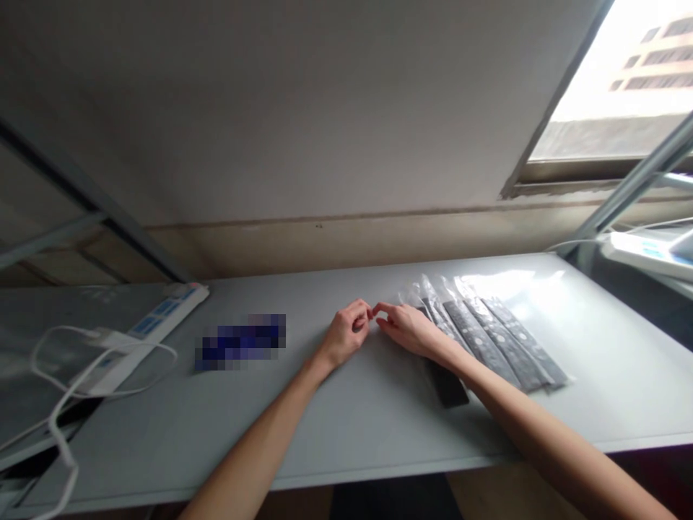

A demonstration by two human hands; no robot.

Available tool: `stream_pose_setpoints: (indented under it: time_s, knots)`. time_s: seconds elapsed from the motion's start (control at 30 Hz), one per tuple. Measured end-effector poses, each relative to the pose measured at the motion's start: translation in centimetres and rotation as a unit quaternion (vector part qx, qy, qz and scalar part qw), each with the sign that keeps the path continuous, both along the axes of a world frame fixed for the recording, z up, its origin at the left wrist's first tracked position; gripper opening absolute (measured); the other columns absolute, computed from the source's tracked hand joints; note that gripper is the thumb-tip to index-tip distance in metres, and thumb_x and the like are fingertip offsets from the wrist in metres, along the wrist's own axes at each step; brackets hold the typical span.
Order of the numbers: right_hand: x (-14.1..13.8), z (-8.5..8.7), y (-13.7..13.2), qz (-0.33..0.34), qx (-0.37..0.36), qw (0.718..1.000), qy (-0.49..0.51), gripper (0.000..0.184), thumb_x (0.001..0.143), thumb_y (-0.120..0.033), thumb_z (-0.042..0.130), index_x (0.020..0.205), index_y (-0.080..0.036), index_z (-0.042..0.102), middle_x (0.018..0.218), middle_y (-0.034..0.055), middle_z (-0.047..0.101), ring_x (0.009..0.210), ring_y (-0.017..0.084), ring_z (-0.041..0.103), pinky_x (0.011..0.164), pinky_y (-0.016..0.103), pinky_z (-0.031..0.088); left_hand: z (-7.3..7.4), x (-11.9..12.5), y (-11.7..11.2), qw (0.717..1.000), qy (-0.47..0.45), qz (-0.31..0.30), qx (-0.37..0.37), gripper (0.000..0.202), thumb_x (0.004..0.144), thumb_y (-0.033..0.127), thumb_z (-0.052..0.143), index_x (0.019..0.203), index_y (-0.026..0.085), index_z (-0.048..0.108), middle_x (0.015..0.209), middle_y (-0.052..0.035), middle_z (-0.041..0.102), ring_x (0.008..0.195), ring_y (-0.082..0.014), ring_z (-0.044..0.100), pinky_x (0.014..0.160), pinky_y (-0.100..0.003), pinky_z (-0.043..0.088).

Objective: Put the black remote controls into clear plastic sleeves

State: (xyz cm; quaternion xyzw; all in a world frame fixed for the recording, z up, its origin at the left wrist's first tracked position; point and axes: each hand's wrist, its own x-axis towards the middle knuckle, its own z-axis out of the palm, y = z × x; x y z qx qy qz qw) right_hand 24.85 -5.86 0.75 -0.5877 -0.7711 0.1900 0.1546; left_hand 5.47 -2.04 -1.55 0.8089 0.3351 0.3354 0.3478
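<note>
My left hand (349, 331) is curled above the grey tabletop, thumb and fingers drawn together. My right hand (406, 328) meets it from the right with bent fingers, the fingertips of both close together or touching. Anything pinched between them is too small to make out. Beneath my right wrist lies a flat black strip (452, 386), partly hidden by the forearm. Beside it, several dark strips in clear plastic sleeves (498, 343) lie side by side, slanting toward the right front.
A blurred-out blue item (241, 341) lies left of my hands on the table (325, 433). Farther left is a white power strip (146, 332) with a looping white cable (68, 448). Metal frame bars (631, 184) stand at both sides. A wall (325, 130) rises behind, with a window at right.
</note>
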Motion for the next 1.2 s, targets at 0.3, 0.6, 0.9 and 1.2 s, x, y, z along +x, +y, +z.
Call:
stream_pose_setpoints:
  time_s: [0.3, 0.6, 0.9, 1.2]
  knots:
    - [0.0, -1.8, -0.4, 0.036, 0.040, 0.998, -0.019, 0.017, 0.102, -0.017, 0.048, 0.117, -0.020, 0.055, 0.074, -0.0010, 0.066, 0.061, 0.016, 0.058, 0.061, 0.026, 0.026, -1.2, -1.8, 0.9, 0.986, 0.106, 0.056, 0.117, 0.029, 0.080, -0.001, 0.045, 0.064, 0.019, 0.059, 0.064, -0.0005, 0.058, 0.062, -0.0147, 0.052, 0.065, -0.026, 0.034]
    - [-0.5, -2.2, -1.0, 0.093, 0.079, 0.982, -0.144, 0.015, 0.103, -0.013, 0.042, 0.115, -0.018, 0.050, 0.083, 0.0053, 0.075, 0.064, 0.018, 0.069, 0.058, 0.034, 0.019, -0.7, -0.2, 1.1, 0.942, 0.316, 0.070, 0.090, 0.024, 0.081, 0.002, 0.052, 0.072, 0.019, 0.067, 0.064, -0.0041, 0.065, 0.064, -0.0202, 0.057, 0.062, -0.030, 0.030]
    - [-0.1, -2.1, -1.1, 0.106, 0.070, 0.983, -0.134, 0.012, 0.105, -0.014, 0.041, 0.110, -0.020, 0.050, 0.084, 0.0047, 0.075, 0.066, 0.018, 0.069, 0.058, 0.033, 0.022, -0.8, -0.8, 0.3, 0.923, 0.362, 0.030, 0.125, 0.023, 0.084, 0.007, 0.051, 0.083, 0.019, 0.070, 0.071, -0.0096, 0.070, 0.066, -0.0243, 0.062, 0.064, -0.033, 0.034]
    - [-0.2, -1.7, -1.2, 0.101, 0.055, 0.986, -0.118, 0.014, 0.105, -0.015, 0.046, 0.111, -0.020, 0.057, 0.097, 0.0057, 0.078, 0.074, 0.019, 0.072, 0.061, 0.033, 0.025, -1.2, -1.1, 0.3, 0.933, 0.333, -0.001, 0.136, 0.020, 0.080, 0.006, 0.052, 0.074, 0.019, 0.066, 0.070, -0.0088, 0.069, 0.068, -0.0246, 0.063, 0.065, -0.033, 0.036]
